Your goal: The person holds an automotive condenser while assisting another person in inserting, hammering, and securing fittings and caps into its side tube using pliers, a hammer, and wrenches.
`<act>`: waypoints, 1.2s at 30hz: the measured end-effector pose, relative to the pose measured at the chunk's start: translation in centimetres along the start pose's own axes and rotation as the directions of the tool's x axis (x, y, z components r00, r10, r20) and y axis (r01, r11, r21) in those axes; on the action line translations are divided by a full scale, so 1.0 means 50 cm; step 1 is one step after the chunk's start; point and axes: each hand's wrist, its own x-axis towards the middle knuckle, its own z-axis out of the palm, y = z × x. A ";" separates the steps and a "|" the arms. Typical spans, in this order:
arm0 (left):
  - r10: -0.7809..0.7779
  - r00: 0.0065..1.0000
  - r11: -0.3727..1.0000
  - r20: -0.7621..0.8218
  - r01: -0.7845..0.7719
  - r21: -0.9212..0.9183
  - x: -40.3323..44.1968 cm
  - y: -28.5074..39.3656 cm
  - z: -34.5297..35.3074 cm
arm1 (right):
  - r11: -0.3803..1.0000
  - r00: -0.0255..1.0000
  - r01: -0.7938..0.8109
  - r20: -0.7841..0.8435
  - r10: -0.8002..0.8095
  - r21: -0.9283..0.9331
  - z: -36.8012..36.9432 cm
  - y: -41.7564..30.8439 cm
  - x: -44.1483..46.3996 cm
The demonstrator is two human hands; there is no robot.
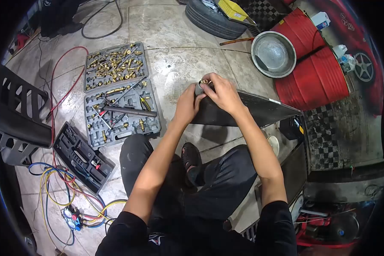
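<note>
A dark, flat finned panel that looks like a car condenser (260, 109) stands tilted in front of my knees. My left hand (187, 103) is closed around the grey cylindrical end (198, 88) at its upper left corner. My right hand (222, 94) is closed on a small brass fitting (205, 81) at the top of that end. Fingers hide part of the fitting, so I cannot tell whether it is seated. To the left lies an open grey case (87, 87) of brass fittings, with a hammer (130, 112) and other tools across its lower half.
Left of me are a small dark tool case (83, 160), gauges (72, 218) with coloured hoses and a black plastic chair (23, 115). Right are a metal basin (273, 54), red drums (311, 79) and a tire (213, 21).
</note>
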 end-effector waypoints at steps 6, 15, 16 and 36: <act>-0.021 1.000 1.000 0.013 0.021 -0.007 0.015 -0.005 0.002 | 0.998 0.989 0.061 -0.132 -0.062 -0.015 -0.039 0.052 -0.023; -0.091 0.995 0.996 0.042 0.090 0.028 0.033 -0.003 0.005 | 0.840 0.717 -0.542 -0.502 0.484 0.036 -0.075 0.277 -0.122; -0.075 0.997 0.996 0.033 0.074 0.042 0.032 0.000 0.004 | 0.839 0.714 -0.544 -0.505 0.486 0.038 -0.072 0.292 -0.128; -0.045 0.998 0.999 -0.054 0.045 -0.002 0.036 -0.049 0.036 | 0.881 0.789 -0.473 -0.458 0.410 -0.026 -0.059 0.305 -0.109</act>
